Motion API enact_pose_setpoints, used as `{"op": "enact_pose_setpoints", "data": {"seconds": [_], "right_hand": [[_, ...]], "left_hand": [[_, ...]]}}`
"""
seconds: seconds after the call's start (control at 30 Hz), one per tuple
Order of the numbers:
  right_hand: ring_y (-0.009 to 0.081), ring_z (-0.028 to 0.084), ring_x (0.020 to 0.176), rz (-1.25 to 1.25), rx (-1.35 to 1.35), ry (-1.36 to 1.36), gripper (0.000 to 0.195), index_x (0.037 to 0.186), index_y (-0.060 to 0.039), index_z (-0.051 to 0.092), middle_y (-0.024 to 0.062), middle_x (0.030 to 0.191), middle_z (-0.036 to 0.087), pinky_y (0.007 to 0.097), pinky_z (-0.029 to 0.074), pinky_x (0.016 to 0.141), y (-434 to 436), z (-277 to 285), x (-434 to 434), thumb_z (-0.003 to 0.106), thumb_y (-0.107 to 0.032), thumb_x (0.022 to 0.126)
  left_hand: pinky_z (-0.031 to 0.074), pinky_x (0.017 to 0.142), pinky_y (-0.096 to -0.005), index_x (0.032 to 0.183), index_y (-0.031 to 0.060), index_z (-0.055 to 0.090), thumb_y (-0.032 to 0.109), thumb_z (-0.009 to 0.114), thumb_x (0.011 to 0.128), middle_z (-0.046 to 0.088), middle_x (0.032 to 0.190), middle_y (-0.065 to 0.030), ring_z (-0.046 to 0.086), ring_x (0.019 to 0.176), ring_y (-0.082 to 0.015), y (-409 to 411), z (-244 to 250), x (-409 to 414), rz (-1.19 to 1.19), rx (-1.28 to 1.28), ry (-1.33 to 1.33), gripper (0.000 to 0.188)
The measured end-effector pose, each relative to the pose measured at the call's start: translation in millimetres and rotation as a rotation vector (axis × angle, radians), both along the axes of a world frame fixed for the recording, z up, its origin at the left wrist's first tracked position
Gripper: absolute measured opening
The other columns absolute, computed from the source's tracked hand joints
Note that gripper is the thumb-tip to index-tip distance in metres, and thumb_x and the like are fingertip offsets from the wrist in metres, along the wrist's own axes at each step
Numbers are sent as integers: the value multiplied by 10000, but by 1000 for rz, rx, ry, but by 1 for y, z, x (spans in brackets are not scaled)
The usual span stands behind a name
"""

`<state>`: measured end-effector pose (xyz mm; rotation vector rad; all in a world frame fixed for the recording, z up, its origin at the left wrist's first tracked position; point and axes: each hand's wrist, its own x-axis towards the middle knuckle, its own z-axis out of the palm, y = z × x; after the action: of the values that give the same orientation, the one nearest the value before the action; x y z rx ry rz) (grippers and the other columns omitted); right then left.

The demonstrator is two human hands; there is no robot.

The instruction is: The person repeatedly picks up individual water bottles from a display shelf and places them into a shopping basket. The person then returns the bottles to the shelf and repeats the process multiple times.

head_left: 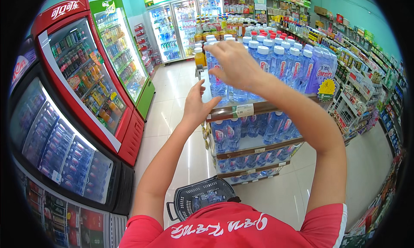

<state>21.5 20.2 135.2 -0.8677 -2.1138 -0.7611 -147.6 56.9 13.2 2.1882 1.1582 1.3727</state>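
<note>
Clear blue-tinted water bottles with white caps (278, 49) stand in rows on the top shelf (266, 106) of a display rack before me. My right hand (235, 64) is over the front left corner of the rows, fingers stretched leftward and thumb apart. It hides the top of the corner bottle (217, 86). Lower and to the left, my left hand (198, 102) has its fingers spread, with the thumb close to that bottle's base. Whether the thumb touches it cannot be told. Neither hand shows a thing in its grip.
A dark shopping basket (181, 199) with several bottles (210, 197) sits on the floor by my body. Lower shelves (255, 151) hold more bottles. Drinks fridges, one red (131, 131) and one green (147, 95), line the left. Stocked shelving (355, 83) runs along the right.
</note>
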Motion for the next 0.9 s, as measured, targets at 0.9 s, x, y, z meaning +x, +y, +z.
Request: {"op": "enact_pose_setpoints", "data": {"seconds": [0.9], "right_hand": [[377,570,1038,244,-1452,-124,478,1218,-23,545,184,1070,603,438,471,900,-100,-446,-139,724,-126,787]], "left_hand": [[468,939,-436,1219,-18,562,212,712,808,612,1151,-226,584,1095,-381,-239,-357,-201,389,-1025,77,494]]}}
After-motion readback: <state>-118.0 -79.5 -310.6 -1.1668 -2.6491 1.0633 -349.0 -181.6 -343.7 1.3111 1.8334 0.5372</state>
